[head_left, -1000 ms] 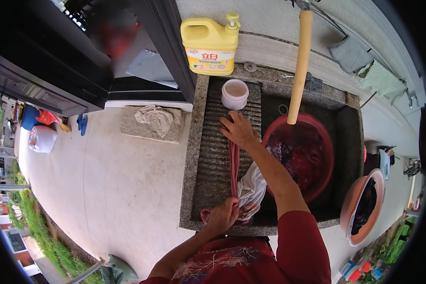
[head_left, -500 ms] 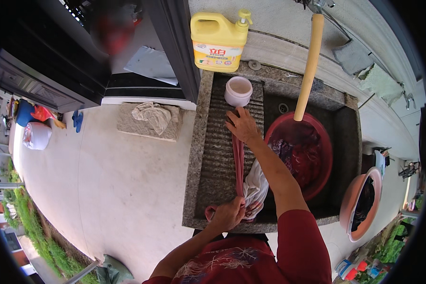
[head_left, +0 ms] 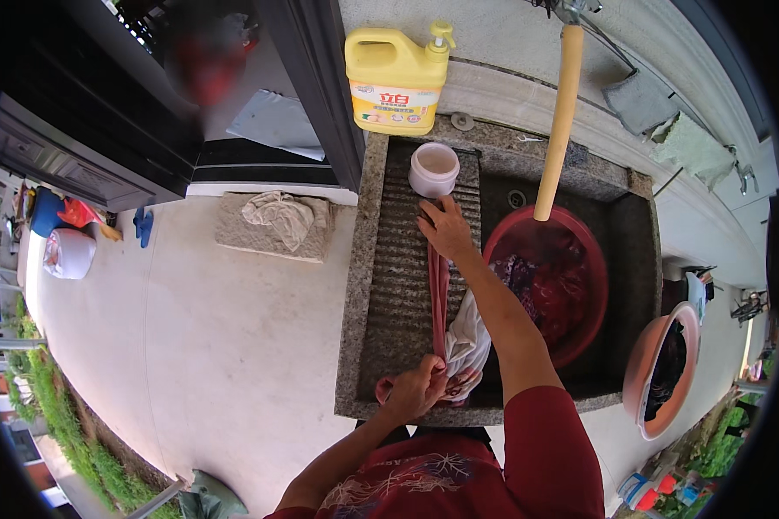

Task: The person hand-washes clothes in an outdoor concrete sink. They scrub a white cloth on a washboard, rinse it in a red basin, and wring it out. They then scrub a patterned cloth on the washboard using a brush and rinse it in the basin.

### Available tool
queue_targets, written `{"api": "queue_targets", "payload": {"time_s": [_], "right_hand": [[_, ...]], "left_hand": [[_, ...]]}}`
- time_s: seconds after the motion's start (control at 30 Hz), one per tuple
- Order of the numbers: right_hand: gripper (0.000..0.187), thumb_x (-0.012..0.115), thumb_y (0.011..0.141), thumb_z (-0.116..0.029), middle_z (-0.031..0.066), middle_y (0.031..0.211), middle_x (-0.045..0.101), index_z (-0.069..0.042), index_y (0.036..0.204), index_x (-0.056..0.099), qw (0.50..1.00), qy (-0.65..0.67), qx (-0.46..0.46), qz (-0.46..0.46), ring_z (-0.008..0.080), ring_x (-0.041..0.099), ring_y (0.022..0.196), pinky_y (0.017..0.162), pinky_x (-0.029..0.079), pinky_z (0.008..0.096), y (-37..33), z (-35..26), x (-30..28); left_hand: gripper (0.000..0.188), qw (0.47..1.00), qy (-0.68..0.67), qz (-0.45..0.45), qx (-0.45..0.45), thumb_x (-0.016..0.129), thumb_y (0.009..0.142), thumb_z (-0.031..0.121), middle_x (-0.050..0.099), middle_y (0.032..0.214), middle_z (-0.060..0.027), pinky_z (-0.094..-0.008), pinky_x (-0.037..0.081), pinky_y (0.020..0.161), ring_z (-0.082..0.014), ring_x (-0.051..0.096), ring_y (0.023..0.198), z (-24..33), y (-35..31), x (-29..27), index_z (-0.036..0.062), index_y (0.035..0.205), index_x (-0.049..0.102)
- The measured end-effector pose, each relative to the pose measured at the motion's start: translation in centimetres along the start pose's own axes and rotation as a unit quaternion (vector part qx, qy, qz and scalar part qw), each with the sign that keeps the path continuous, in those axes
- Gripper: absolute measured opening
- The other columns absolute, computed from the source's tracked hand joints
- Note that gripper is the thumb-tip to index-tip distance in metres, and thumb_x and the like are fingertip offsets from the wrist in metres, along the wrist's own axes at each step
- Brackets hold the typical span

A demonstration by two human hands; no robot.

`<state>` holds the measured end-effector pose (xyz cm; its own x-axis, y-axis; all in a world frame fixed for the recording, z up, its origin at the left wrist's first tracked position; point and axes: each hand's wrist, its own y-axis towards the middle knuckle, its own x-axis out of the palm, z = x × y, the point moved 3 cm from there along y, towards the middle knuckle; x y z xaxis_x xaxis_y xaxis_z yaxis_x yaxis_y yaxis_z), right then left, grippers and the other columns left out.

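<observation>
A garment with a white body (head_left: 468,339) and a long dark-pink band (head_left: 438,298) lies along the ribbed stone washboard (head_left: 389,281). My left hand (head_left: 414,391) is closed round the band and bunched cloth near the sink's front edge. Farther up the board, my right hand (head_left: 447,230) holds the band's far end, fingers bent over it. Between both hands the band runs straight. Just beyond my right hand stands a pale pink tub (head_left: 434,169); its contents are hard to make out. The cloth under my palms is hidden.
Right of the board, a red basin (head_left: 590,298) of wet clothes and dark red water sits in the stone sink (head_left: 632,229). A yellow hose (head_left: 561,121) hangs above it. A yellow pump jug (head_left: 398,82) stands behind. A pink basin (head_left: 636,381) with dark cloth is at right.
The view has shifted very slightly. My left hand has risen a little along the band; my right hand stays at its far end.
</observation>
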<state>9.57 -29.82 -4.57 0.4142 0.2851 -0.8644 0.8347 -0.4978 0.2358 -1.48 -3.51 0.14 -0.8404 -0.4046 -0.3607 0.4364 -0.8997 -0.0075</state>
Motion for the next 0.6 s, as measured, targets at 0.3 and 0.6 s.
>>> {"api": "queue_targets", "payload": {"time_s": [0.3, 0.6], "right_hand": [[0.02, 0.062, 0.08, -0.017, 0.0105, 0.12, 0.04, -0.03, 0.095, 0.066, 0.957, -0.181, -0.162, -0.162, 0.0329, 0.046, 0.104, 0.08, 0.046, 0.0475, -3.4, -1.7, -3.6], [0.032, 0.066, 0.076, -0.015, 0.0102, 0.114, 0.045, -0.022, 0.106, 0.058, 0.989, 0.019, 0.051, 0.134, 0.0343, 0.049, 0.097, 0.076, 0.046, 0.0455, -4.3, 3.7, -9.2]], "left_hand": [[0.023, 0.966, -0.067, 0.181, -0.174, 0.064, 0.081, 0.007, 0.061, 0.078, -0.0149, -0.0298, 0.047, 0.062, -0.026, 0.061, 0.068, 1.2, 0.3, -5.3, 0.0028, 0.101, 0.054], [0.023, 0.985, 0.091, 0.127, 0.074, 0.065, 0.075, -0.004, 0.055, 0.079, -0.0126, -0.0338, 0.047, 0.057, -0.0285, 0.059, 0.068, 7.2, 4.2, -6.0, 0.0049, 0.095, 0.058]]}}
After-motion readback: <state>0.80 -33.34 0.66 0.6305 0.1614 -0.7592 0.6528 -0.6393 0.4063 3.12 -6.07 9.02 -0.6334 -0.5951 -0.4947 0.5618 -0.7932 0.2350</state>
